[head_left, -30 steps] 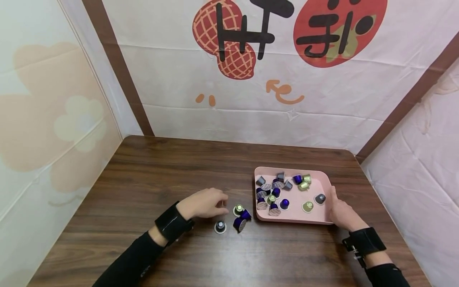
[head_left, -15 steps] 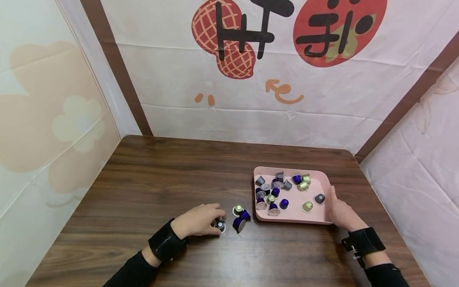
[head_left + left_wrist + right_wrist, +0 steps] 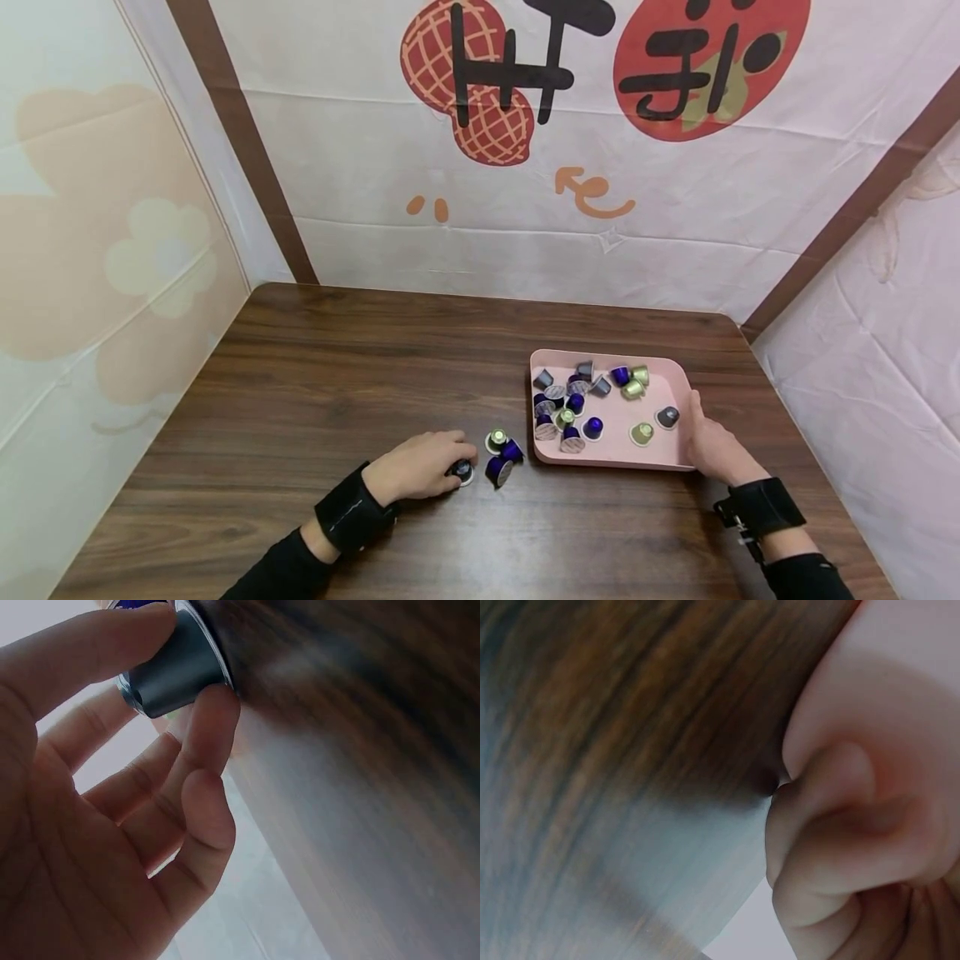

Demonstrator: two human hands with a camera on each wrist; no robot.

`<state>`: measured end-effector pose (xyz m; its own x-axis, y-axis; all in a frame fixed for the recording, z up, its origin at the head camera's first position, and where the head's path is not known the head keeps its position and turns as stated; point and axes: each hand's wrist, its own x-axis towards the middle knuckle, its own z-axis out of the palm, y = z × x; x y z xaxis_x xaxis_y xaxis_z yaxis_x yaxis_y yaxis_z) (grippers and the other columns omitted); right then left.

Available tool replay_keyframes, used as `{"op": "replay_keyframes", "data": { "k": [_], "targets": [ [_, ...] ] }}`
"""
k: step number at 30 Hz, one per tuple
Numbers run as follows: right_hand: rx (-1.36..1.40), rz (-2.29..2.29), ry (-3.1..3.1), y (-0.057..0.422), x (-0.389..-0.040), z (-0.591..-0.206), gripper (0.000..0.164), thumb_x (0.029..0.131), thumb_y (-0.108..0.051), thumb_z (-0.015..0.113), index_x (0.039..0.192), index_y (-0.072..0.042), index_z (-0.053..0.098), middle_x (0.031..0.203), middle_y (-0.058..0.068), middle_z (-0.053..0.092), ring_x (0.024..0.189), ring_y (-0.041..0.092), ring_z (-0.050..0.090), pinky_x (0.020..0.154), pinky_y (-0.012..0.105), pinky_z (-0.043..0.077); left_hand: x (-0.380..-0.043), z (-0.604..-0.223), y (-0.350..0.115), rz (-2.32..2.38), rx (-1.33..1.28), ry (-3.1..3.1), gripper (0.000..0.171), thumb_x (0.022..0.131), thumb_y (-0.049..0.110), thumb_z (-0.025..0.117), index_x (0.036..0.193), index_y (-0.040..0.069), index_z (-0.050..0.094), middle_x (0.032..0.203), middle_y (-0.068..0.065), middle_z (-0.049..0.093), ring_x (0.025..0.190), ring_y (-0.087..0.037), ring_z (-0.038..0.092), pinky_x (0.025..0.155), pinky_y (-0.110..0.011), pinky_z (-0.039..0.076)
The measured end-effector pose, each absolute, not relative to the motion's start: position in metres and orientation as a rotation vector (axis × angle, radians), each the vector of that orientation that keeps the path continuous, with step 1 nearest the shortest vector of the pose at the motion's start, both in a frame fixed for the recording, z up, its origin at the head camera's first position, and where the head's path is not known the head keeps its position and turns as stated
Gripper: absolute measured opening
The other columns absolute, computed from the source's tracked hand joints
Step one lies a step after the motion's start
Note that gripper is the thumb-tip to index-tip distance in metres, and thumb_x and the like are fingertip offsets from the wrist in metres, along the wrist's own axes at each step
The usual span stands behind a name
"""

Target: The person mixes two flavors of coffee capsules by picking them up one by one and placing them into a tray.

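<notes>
My left hand [image 3: 420, 465] is low over the table and pinches a dark grey coffee capsule [image 3: 178, 671] between thumb and fingertips; the left wrist view shows its pale rim facing the wood. Just right of that hand lie a green capsule [image 3: 497, 440] and two dark blue capsules [image 3: 498, 471]. At the right, my right hand [image 3: 716, 448] holds the end of a pink tray [image 3: 651, 404]. In the right wrist view its curled fingers [image 3: 817, 877] lie against the tray's outer wall.
Inside the tray, several blue, grey and green capsules [image 3: 572, 439] crowd the left half; a green capsule [image 3: 641, 432] and a grey capsule [image 3: 667, 417] sit towards the right. A printed cloth [image 3: 360, 183] hangs behind the wooden table [image 3: 360, 350].
My left hand has come down to the grey capsule standing on the table and taken it between thumb and fingers. The right hand has stayed at the tray's end.
</notes>
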<state>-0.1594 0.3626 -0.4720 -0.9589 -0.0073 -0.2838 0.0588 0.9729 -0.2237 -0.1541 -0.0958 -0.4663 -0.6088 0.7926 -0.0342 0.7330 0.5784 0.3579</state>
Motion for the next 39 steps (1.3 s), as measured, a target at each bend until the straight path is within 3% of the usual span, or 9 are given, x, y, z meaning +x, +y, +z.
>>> {"op": "replay_keyframes", "data": {
  "k": [10,20,25,39],
  "targets": [
    [0.082,-0.332,2.791,0.361,-0.160,-0.470,0.078,0.089,0.003,0.042,0.141,0.011,-0.016,0.078,0.016,0.047,0.064,0.025,0.048,0.058,0.037,0.039,-0.159,-0.456,-0.100,0.487,1.229,2.638,0.019,0.082,0.016,0.074,0.097,0.016,0.061,0.087,0.006,0.053,0.073,-0.006,0.051,0.064,-0.024,0.044],
    [0.057,-0.339,2.804,0.361,-0.159,-0.469,0.077,0.089,0.003,0.041,0.141,0.011,-0.016,0.075,0.015,0.047,0.062,0.024,0.048,0.056,0.037,0.039,-0.169,-0.432,-0.087,0.448,1.181,2.658,0.016,0.086,0.018,0.068,0.100,0.015,0.060,0.089,0.004,0.052,0.070,-0.009,0.047,0.062,-0.026,0.041],
    [0.069,-0.366,2.796,0.362,-0.158,-0.469,0.078,0.090,0.003,0.042,0.141,0.010,-0.016,0.073,0.012,0.045,0.060,0.023,0.047,0.055,0.035,0.038,-0.180,-0.418,-0.064,0.416,1.249,2.647,0.011,0.086,0.018,0.067,0.092,0.017,0.058,0.087,0.004,0.052,0.072,-0.010,0.048,0.063,-0.027,0.042],
    [0.044,-0.381,2.836,0.364,-0.158,-0.475,0.075,0.093,0.000,0.042,0.142,0.010,-0.013,0.083,0.019,0.050,0.069,0.027,0.050,0.063,0.041,0.041,-0.207,-0.379,0.018,0.333,1.431,2.561,0.014,0.089,0.018,0.064,0.102,0.016,0.062,0.097,0.003,0.056,0.076,-0.009,0.051,0.065,-0.022,0.042]
  ]
}}
